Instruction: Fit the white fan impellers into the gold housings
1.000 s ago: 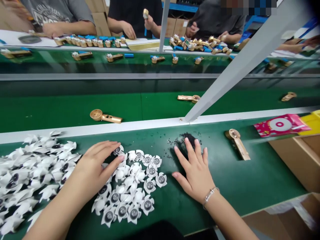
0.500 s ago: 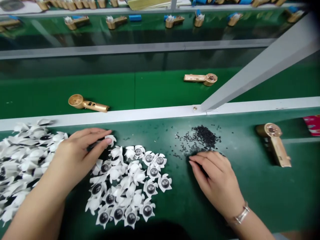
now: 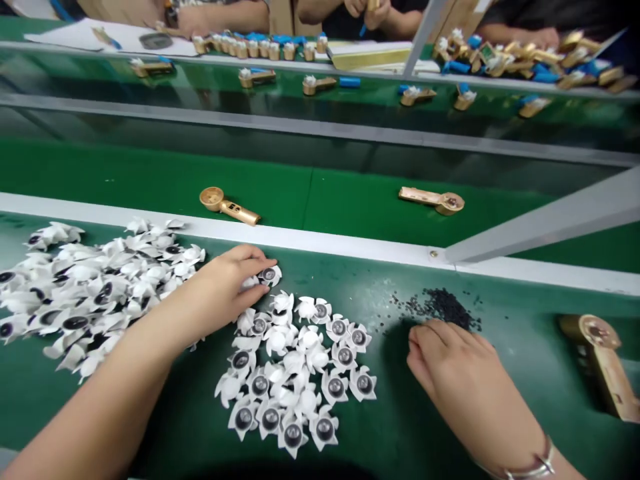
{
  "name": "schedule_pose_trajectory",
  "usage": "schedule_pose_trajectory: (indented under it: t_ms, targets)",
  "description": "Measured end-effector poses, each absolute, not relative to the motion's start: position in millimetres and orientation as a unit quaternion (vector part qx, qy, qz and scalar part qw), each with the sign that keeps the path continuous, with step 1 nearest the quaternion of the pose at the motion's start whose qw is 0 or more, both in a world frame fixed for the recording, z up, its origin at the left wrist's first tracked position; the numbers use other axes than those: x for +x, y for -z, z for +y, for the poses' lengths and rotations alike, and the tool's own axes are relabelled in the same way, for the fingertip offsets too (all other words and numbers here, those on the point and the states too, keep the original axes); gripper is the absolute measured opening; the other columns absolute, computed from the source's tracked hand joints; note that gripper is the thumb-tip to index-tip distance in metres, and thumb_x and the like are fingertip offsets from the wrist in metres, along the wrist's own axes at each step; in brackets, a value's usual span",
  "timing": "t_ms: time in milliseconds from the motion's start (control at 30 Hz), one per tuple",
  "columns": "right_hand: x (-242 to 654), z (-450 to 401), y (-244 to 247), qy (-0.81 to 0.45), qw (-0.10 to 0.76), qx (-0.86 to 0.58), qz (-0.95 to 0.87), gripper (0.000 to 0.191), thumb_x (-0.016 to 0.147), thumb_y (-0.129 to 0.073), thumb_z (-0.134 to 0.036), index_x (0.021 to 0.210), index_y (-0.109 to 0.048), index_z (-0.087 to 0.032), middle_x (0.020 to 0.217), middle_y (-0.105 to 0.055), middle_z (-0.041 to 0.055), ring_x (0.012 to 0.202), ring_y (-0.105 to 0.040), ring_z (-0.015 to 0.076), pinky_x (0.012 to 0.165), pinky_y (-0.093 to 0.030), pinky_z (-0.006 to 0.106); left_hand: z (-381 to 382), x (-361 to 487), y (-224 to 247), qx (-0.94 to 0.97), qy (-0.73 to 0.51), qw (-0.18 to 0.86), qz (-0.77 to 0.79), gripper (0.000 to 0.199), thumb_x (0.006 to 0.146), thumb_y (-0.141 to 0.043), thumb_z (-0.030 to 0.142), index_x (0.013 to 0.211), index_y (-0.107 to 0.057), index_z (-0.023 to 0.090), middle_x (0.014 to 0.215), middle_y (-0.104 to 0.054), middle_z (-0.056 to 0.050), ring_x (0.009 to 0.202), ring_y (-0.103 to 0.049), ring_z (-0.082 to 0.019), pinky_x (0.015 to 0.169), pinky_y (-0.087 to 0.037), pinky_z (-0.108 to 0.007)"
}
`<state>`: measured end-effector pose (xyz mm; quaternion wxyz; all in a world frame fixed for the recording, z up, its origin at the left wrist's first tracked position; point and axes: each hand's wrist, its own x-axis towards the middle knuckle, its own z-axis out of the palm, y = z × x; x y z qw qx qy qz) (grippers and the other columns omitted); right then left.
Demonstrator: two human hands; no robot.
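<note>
My left hand lies curled at the top of a loose group of white petal-shaped parts with dark round centres, its fingertips on one such part. A larger heap of the same parts spreads to the left under my forearm. My right hand rests bunched on the green belt, fingertips beside a pile of small black granules. Whether those fingers hold granules is hidden. A gold housing lies to the right.
A white rail runs behind the green belt. Gold housings lie on a second belt beyond it, under a grey strut. Across the line, co-workers' hands work near gold parts and blue cylinders.
My right hand has drawn back from the black granules toward the belt's near side. My left hand stays at the parts. The whole view has tilted and shifted as my head turned.
</note>
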<state>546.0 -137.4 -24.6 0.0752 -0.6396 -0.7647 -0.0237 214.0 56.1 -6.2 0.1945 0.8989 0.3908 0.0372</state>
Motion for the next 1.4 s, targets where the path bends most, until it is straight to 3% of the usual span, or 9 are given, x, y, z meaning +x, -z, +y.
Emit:
schedule_pose_trajectory:
  t_ms: [133, 233, 333, 433, 600, 767, 1167, 1333, 1400]
  targets:
    - [539, -104, -6, -0.098, 0.138, -0.615, -0.770, 0.019, 0.095, -0.048, -0.020, 0.077, -0.054, -0.022, 0.072, -0.058, -0.0004, 0.062, -0.056, 0.0140, 0.057, -0.044, 0.028, 44, 229, -13, 0.892, -0.184, 0.128, 0.393, 0.036, 0.092, -0.059, 0.031, 0.119, -0.072, 0.011, 0.112, -0.071, -0.014, 0.105, -0.069, -0.027, 0.096, -0.056, -0.040]
    - [510, -66, -39, -0.268, 0.259, -0.572, -0.731, 0.016, 0.099, -0.049, -0.023, 0.084, -0.054, -0.023, 0.076, -0.057, -0.0017, 0.067, -0.055, 0.0127, 0.059, -0.046, 0.025, 25, 243, -34, 0.858, -0.256, 0.218, 0.389, 0.031, 0.088, -0.066, 0.026, 0.116, -0.073, 0.015, 0.114, -0.073, -0.009, 0.096, -0.071, -0.019, 0.088, -0.058, -0.028]
    - [476, -37, -53, -0.329, 0.342, -0.505, -0.721, 0.013, 0.099, -0.049, -0.020, 0.088, -0.057, -0.023, 0.081, -0.058, -0.0006, 0.073, -0.055, 0.0137, 0.066, -0.047, 0.026, 9, 252, -42, 0.827, -0.256, 0.315, 0.389, 0.027, 0.081, -0.070, 0.020, 0.107, -0.075, 0.019, 0.091, -0.075, -0.002, 0.074, -0.070, -0.014, 0.072, -0.057, -0.024]
    - [458, -26, -45, -0.347, 0.342, -0.469, -0.737, 0.012, 0.097, -0.051, -0.017, 0.087, -0.056, -0.022, 0.081, -0.056, -0.0014, 0.072, -0.054, 0.0123, 0.065, -0.045, 0.025, 1, 255, -36, 0.794, -0.274, 0.373, 0.393, 0.023, 0.070, -0.072, 0.013, 0.093, -0.076, 0.018, 0.073, -0.068, 0.001, 0.064, -0.065, -0.012, 0.061, -0.053, -0.022]
    - [457, -31, -29, -0.373, 0.314, -0.471, -0.735, 0.015, 0.099, -0.051, -0.019, 0.085, -0.055, -0.022, 0.082, -0.056, -0.0015, 0.073, -0.054, 0.0119, 0.065, -0.044, 0.024, -2, 253, -23, 0.702, -0.344, 0.496, 0.378, 0.028, 0.068, -0.083, 0.018, 0.094, -0.073, 0.015, 0.077, -0.063, 0.002, 0.060, -0.064, -0.008, 0.057, -0.055, -0.017]
    - [457, -34, -29, -0.405, 0.318, -0.497, -0.698, 0.014, 0.101, -0.050, -0.023, 0.089, -0.055, -0.024, 0.083, -0.055, -0.0020, 0.074, -0.054, 0.0120, 0.065, -0.044, 0.025, 2, 250, -22, 0.724, -0.356, 0.484, 0.339, 0.031, 0.072, -0.087, 0.028, 0.095, -0.072, 0.015, 0.080, -0.064, 0.001, 0.069, -0.064, -0.009, 0.065, -0.058, -0.018]
    - [459, -33, -30, -0.295, 0.284, -0.467, -0.784, 0.010, 0.096, -0.054, -0.014, 0.091, -0.057, -0.022, 0.089, -0.057, 0.0005, 0.081, -0.056, 0.0115, 0.067, -0.045, 0.025, 2, 249, -21, 0.742, -0.326, 0.466, 0.356, 0.028, 0.071, -0.089, 0.031, 0.089, -0.076, 0.013, 0.072, -0.065, 0.001, 0.066, -0.065, -0.009, 0.060, -0.053, -0.014]
    - [467, -42, -44, -0.177, 0.292, -0.380, -0.860, 0.035, 0.090, -0.056, -0.006, 0.122, -0.062, -0.020, 0.112, -0.064, 0.0064, 0.103, -0.062, 0.0175, 0.087, -0.050, 0.030, 3, 248, -20, 0.680, -0.376, 0.505, 0.376, 0.033, 0.071, -0.090, 0.031, 0.094, -0.076, 0.012, 0.075, -0.068, -0.001, 0.064, -0.068, -0.010, 0.061, -0.057, -0.017]
    - [479, -28, -44, -0.145, 0.264, -0.414, -0.859, 0.034, 0.091, -0.058, -0.014, 0.123, -0.063, -0.023, 0.115, -0.066, 0.0065, 0.108, -0.062, 0.0219, 0.094, -0.051, 0.036, 5, 247, -21, 0.668, -0.382, 0.519, 0.372, 0.033, 0.074, -0.088, 0.030, 0.098, -0.075, 0.011, 0.081, -0.068, -0.002, 0.068, -0.069, -0.010, 0.064, -0.059, -0.017]
